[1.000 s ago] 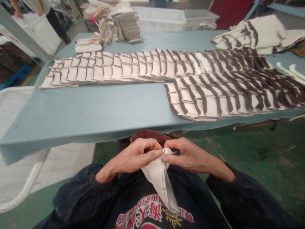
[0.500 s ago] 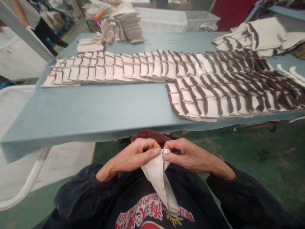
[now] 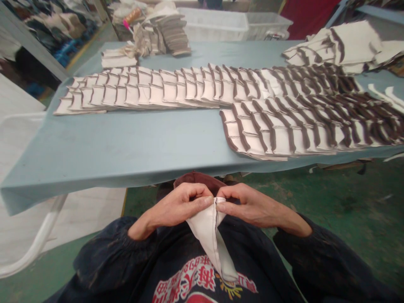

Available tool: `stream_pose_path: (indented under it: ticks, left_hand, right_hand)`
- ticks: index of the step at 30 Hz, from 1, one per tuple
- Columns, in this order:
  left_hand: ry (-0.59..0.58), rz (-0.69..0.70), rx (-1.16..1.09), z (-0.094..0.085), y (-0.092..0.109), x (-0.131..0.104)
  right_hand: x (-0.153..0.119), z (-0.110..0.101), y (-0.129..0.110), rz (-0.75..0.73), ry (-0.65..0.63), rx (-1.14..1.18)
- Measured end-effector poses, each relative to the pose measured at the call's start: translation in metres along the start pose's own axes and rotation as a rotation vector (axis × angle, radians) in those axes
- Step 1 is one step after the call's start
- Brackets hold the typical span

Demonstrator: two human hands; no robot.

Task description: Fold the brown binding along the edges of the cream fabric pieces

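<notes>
A white cloth piece (image 3: pixel 206 235) with a dark seam line hangs down in front of my apron, its lower end narrow and folded. My left hand (image 3: pixel 181 205) pinches its top edge between thumb and fingers. Close beside it, my right hand (image 3: pixel 249 204) pinches the same top edge just right of the seam. Both hands are in front of the table edge. Beyond them, overlapping white pieces with dark brown edging (image 3: pixel 284 139) lie on the table, and a longer row of similar pieces (image 3: pixel 142 92) runs behind.
The table (image 3: pixel 126 147) has a light blue cover. Stacked beige cloth (image 3: pixel 172 31) stands at the back left, loose white cloth (image 3: pixel 356 42) at the back right. White plastic bins (image 3: pixel 214 25) are behind. A white metal-framed cart (image 3: pixel 47 229) is at the left.
The person at the upper left has moved mostly out of view to the left. My hands and the cloth between them look almost the same.
</notes>
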State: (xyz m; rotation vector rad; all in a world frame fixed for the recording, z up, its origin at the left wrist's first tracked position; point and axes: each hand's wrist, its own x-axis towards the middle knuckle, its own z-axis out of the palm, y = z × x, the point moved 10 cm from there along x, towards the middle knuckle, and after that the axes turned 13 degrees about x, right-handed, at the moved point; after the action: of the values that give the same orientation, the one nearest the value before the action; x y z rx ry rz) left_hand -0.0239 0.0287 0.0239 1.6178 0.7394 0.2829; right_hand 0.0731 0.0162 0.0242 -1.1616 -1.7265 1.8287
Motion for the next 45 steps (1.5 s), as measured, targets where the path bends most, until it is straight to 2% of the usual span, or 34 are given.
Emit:
stream_pose_path:
  ticks: [12,25,45]
  left_hand:
    - [0.004,-0.026,0.010,0.005,-0.005,-0.001]
    - [0.029,-0.032,0.093,-0.001,-0.008,0.004]
    - [0.040,-0.069,0.200,-0.003,-0.028,0.011]
  right_hand:
    - [-0.003,0.003,0.003,0.022,-0.014,0.011]
    - [0.000,0.003,0.009,0.023,0.021,0.001]
    - [0.012,0.001,0.042,0.060,0.057,0.057]
